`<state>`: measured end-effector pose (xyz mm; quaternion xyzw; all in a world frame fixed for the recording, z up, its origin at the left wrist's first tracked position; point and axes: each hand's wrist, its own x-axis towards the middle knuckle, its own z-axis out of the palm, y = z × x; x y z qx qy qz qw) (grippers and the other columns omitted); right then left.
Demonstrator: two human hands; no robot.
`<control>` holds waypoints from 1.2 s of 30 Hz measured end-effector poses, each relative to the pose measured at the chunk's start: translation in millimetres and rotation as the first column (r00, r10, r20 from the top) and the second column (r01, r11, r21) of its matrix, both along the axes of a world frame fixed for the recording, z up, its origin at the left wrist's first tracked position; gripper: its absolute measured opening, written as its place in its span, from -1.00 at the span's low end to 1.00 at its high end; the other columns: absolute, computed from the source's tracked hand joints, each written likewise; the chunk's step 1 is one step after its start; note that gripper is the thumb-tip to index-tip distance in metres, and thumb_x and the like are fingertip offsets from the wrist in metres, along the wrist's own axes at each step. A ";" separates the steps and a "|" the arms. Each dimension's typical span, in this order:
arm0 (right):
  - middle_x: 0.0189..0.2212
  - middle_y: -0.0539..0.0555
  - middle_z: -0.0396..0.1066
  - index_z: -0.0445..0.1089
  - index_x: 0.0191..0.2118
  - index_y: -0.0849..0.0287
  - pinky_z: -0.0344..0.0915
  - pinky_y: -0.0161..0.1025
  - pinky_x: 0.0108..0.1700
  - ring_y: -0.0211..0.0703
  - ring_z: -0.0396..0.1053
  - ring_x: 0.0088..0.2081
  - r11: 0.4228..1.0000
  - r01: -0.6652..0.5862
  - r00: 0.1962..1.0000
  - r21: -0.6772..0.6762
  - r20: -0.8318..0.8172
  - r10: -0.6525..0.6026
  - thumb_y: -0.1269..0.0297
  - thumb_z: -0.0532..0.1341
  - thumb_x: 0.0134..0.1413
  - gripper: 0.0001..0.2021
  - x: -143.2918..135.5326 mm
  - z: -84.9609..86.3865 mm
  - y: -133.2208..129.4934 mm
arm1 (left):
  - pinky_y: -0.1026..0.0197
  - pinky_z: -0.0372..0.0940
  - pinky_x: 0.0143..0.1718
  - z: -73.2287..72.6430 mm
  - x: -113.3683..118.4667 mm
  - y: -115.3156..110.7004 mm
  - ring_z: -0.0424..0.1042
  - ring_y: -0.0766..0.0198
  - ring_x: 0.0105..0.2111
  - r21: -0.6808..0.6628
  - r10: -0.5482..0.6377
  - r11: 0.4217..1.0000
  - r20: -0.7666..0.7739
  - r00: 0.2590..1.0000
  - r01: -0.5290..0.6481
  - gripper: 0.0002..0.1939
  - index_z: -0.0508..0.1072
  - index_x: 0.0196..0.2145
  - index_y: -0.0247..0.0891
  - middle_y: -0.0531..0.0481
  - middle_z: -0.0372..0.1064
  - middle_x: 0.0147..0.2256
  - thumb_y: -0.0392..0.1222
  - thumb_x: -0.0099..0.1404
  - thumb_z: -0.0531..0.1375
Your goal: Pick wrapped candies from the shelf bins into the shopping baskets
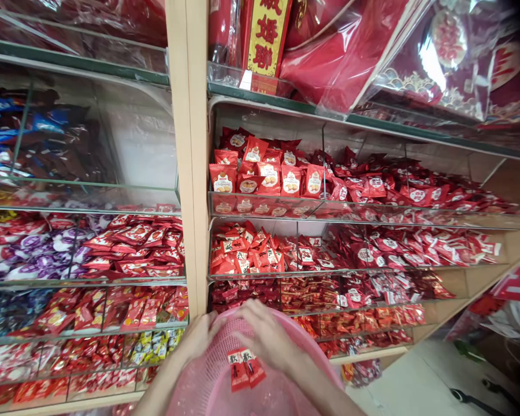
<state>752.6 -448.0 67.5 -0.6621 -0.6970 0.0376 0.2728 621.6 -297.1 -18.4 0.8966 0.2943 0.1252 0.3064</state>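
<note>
A pink plastic basket (294, 329) with a perforated wall is in front of me, below the shelves. My left hand (201, 335) is at its far left rim, with the fingers curled over the edge. Over the inside of the basket is my right hand (264, 335), its fingers bent and apart. Two red candy packets (245, 370) with black characters on white labels show just beneath the right fingertips, inside the basket's outline. Whether the fingertips touch them is unclear. Similar red packets (247, 251) fill a shelf compartment ahead.
Glass-fronted shelves hold red wrapped snacks (268, 176), purple-and-white sweets (34, 242) and yellow packets (156, 346). A wooden post (195, 173) divides the shelving. Large red packages (342, 58) sit on top. Pale floor (420, 375) shows at lower right, with dark objects (472, 398) on it.
</note>
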 end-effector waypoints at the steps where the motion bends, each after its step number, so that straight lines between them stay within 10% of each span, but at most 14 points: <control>1: -0.23 0.04 0.26 0.24 -0.15 0.09 0.14 -0.20 -0.08 -0.17 0.19 -0.16 0.998 0.029 0.999 0.061 0.019 -0.031 0.24 0.04 0.10 -0.81 7.4 16.1 0.8 | 0.31 0.06 -0.44 -1.1 0.0 0.3 0.33 0.27 -0.45 -0.012 0.005 1.000 0.014 1.000 -0.005 -0.52 0.25 -0.50 -0.23 0.03 0.31 -0.53 0.18 0.22 -0.20; 9: -0.13 0.12 0.23 0.18 -0.04 0.16 0.11 -0.19 -0.11 -0.14 0.14 -0.14 0.974 0.187 0.878 0.125 0.423 -0.223 0.47 0.03 0.05 -0.68 73.9 82.9 21.0 | 0.33 0.03 -0.47 -5.0 0.9 1.0 0.28 0.32 -0.51 -0.046 0.015 0.999 0.036 0.999 -0.013 -0.53 0.18 -0.55 -0.24 0.09 0.24 -0.58 0.19 0.20 -0.18; 28: -0.22 0.14 0.23 0.27 -0.15 0.19 0.13 -0.21 -0.21 -0.09 0.15 -0.18 0.965 0.257 0.754 -0.058 0.636 -0.163 0.56 0.06 -0.06 -0.69 92.9 90.0 54.0 | 0.34 0.03 -0.48 -7.8 1.1 2.9 0.21 0.35 -0.54 -0.038 0.029 0.999 0.034 0.999 -0.028 -0.50 0.24 -0.53 -0.25 0.11 0.24 -0.58 0.21 0.19 -0.19; 36: -0.16 0.09 0.21 0.19 -0.05 0.19 0.11 -0.19 -0.07 -0.17 0.14 -0.12 0.994 0.076 0.923 0.073 0.371 -0.098 0.46 0.10 -0.03 -0.64 73.4 113.6 21.4 | 0.33 0.05 -0.47 -5.0 0.4 3.7 0.26 0.31 -0.49 -0.039 0.018 0.999 0.006 1.000 -0.018 -0.52 0.22 -0.54 -0.24 0.07 0.26 -0.54 0.20 0.19 -0.17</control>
